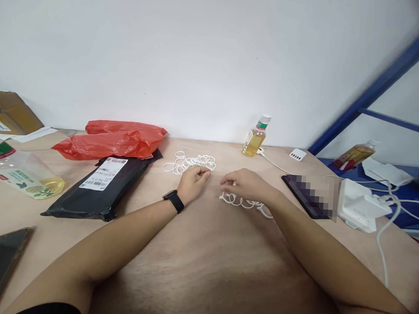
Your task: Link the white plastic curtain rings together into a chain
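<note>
Resting at the centre of the frame, the left hand (193, 182) has its fingers curled together, thumb and forefinger pinched at the near edge of the loose white rings (189, 162) — whether a ring sits between them is too small to tell. Just to the right, the right hand (246, 183) lies knuckles up, its fingers bent down onto the linked string of rings (246, 203) on the wooden table (203, 261) — its grip is hidden. The black parcel (101, 183) lies at left.
</note>
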Action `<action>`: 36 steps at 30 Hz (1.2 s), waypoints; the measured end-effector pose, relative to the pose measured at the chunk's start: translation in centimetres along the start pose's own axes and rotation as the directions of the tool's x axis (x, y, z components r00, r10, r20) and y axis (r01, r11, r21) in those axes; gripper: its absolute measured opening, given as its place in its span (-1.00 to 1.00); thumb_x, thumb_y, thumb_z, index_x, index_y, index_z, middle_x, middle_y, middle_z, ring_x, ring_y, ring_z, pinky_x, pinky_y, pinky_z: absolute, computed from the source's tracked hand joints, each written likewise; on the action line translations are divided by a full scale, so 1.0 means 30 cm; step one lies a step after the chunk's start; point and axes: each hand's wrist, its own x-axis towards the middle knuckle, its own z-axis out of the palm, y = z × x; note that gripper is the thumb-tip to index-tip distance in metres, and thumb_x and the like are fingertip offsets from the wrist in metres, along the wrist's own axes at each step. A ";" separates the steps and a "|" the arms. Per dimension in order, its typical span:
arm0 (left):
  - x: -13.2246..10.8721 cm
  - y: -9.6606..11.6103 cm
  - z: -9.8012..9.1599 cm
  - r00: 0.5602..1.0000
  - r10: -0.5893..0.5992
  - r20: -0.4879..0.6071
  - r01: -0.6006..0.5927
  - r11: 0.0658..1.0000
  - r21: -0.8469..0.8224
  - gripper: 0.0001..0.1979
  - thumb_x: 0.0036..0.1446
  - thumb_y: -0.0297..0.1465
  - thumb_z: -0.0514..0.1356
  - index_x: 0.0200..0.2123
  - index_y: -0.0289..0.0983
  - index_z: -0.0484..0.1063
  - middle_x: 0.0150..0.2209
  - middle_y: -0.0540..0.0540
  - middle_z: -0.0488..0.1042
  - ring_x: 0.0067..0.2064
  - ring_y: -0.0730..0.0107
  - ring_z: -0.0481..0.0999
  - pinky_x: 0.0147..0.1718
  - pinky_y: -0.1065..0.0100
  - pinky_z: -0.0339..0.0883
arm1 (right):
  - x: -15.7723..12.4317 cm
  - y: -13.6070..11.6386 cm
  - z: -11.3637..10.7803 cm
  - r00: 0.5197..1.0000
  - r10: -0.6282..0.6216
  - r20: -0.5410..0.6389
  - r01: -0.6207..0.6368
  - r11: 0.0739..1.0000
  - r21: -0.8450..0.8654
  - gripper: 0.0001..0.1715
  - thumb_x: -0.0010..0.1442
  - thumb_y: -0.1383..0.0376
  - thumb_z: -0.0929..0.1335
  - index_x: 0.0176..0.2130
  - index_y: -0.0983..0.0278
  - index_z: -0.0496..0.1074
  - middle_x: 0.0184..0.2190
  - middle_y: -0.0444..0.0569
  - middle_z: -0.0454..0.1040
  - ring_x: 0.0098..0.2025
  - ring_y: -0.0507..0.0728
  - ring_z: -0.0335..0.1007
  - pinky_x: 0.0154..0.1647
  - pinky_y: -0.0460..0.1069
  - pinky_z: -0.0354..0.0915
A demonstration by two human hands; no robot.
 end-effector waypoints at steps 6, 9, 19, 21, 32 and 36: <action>0.002 -0.014 0.002 1.000 0.004 0.009 -0.004 1.000 0.005 -0.89 0.19 -0.39 0.21 -0.28 -0.25 0.54 -0.28 -0.09 0.58 -0.22 0.31 0.51 -0.14 0.24 0.37 | 0.131 0.033 0.092 0.994 0.053 -0.094 -0.073 0.971 -0.226 -0.56 0.30 0.34 0.24 0.13 0.19 0.43 -0.03 0.10 0.54 -0.07 0.20 0.49 -0.15 0.00 0.28; 0.003 -0.021 0.002 1.000 0.001 -0.003 -0.001 1.000 0.016 -0.88 0.18 -0.38 0.21 -0.28 -0.25 0.55 -0.28 -0.09 0.58 -0.23 0.31 0.51 -0.15 0.24 0.38 | 0.154 0.033 0.122 0.996 0.061 -0.070 -0.077 0.965 -0.250 -0.71 0.30 0.31 0.25 -0.10 0.22 0.54 -0.16 0.09 0.53 -0.19 0.16 0.48 -0.24 -0.04 0.25; 0.002 -0.020 -0.005 0.999 0.039 0.025 -0.038 0.999 -0.015 -0.88 0.19 -0.35 0.26 -0.24 -0.23 0.58 -0.26 -0.10 0.59 -0.21 0.32 0.51 -0.11 0.23 0.38 | 0.095 -0.008 0.214 0.942 0.131 -0.310 0.113 0.743 0.660 -0.71 0.19 0.10 0.33 -0.26 0.26 0.50 -0.38 -0.10 0.52 -0.41 0.04 0.36 -0.38 -0.07 0.29; 0.001 -0.016 -0.012 0.999 0.035 0.005 -0.035 0.999 -0.016 -0.90 0.17 -0.34 0.28 -0.28 -0.24 0.57 -0.27 -0.09 0.59 -0.22 0.32 0.51 -0.13 0.25 0.38 | 0.098 -0.012 0.224 0.944 0.131 -0.303 0.115 0.730 0.674 -0.70 0.19 0.09 0.33 -0.27 0.26 0.50 -0.43 -0.13 0.48 -0.46 0.02 0.31 -0.43 -0.08 0.27; 0.002 -0.013 -0.022 0.998 0.066 -0.023 -0.067 0.997 -0.025 -0.88 0.17 -0.31 0.30 -0.29 -0.22 0.58 -0.29 -0.09 0.59 -0.24 0.33 0.53 -0.17 0.26 0.41 | 0.107 -0.012 0.236 0.918 0.249 -0.310 0.095 0.620 0.779 -0.65 0.05 0.05 0.44 -0.32 0.29 0.52 -0.47 -0.07 0.50 -0.49 0.01 0.32 -0.52 -0.09 0.28; 0.003 -0.015 -0.025 0.998 0.067 -0.011 -0.067 0.997 -0.030 -0.87 0.18 -0.29 0.29 -0.31 -0.22 0.59 -0.31 -0.08 0.59 -0.24 0.33 0.52 -0.18 0.27 0.39 | 0.102 -0.011 0.239 0.904 0.246 -0.350 0.122 0.635 0.763 -0.62 0.05 0.03 0.45 -0.27 0.28 0.54 -0.45 -0.07 0.52 -0.48 0.02 0.34 -0.50 -0.08 0.28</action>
